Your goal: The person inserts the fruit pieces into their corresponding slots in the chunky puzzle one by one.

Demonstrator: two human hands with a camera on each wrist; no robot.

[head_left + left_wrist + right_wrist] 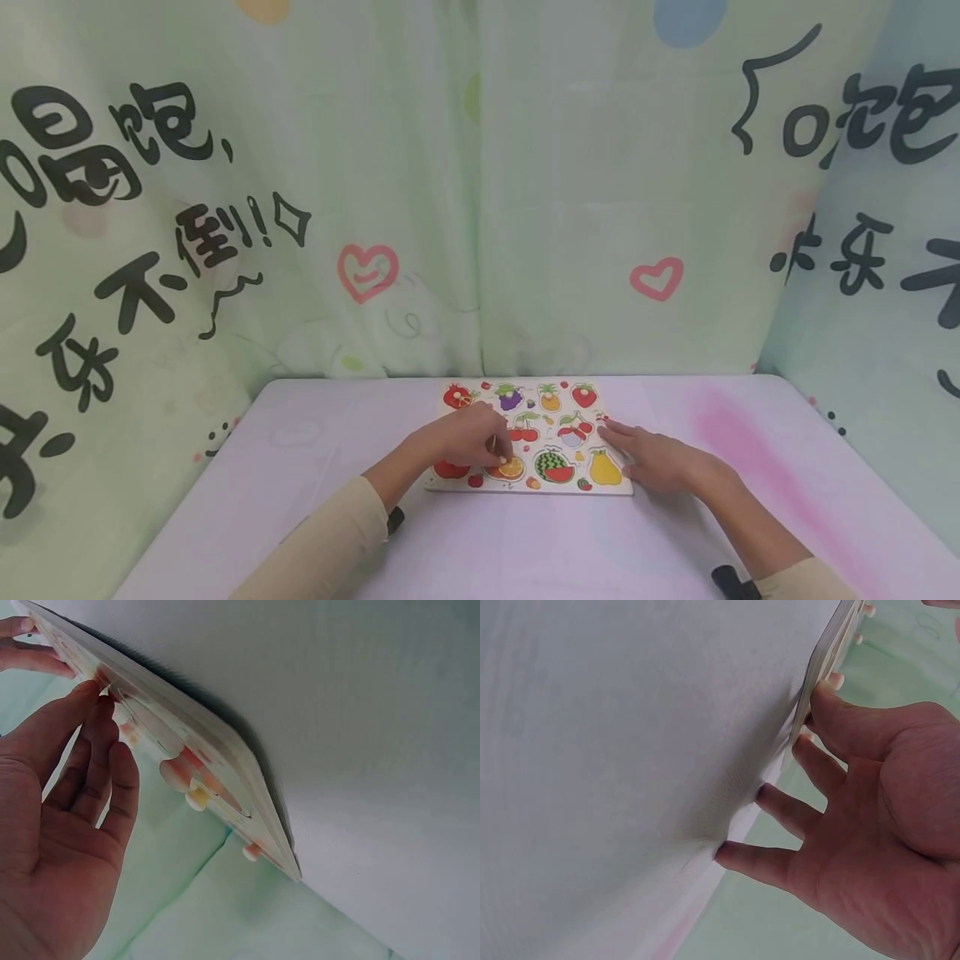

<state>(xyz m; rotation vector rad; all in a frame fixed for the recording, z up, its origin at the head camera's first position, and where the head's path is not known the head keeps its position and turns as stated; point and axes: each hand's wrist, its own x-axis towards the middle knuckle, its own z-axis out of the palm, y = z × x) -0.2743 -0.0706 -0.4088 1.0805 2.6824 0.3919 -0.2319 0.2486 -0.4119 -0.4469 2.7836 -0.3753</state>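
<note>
A white wooden fruit puzzle board [530,492] lies on the table, its fruit pieces carrying small round knobs. My left hand [472,435] reaches over its left half, thumb and index finger pinching at the orange piece [513,468]; the knob there is hidden by the fingertips. In the left wrist view, the left hand [75,795] shows its other fingers loosely bent. Spread along the board's right edge is my right hand [660,458]. In the right wrist view its thumb [836,712] touches the board's edge, while outer fingertips [731,851] press on the tablecloth.
Around the orange piece sit a watermelon piece [554,467], a yellow pear piece [605,468] and a cherry piece [525,430]. A pale tablecloth [337,467] covers the table. Behind stands a green curtain [480,208] with writing and hearts.
</note>
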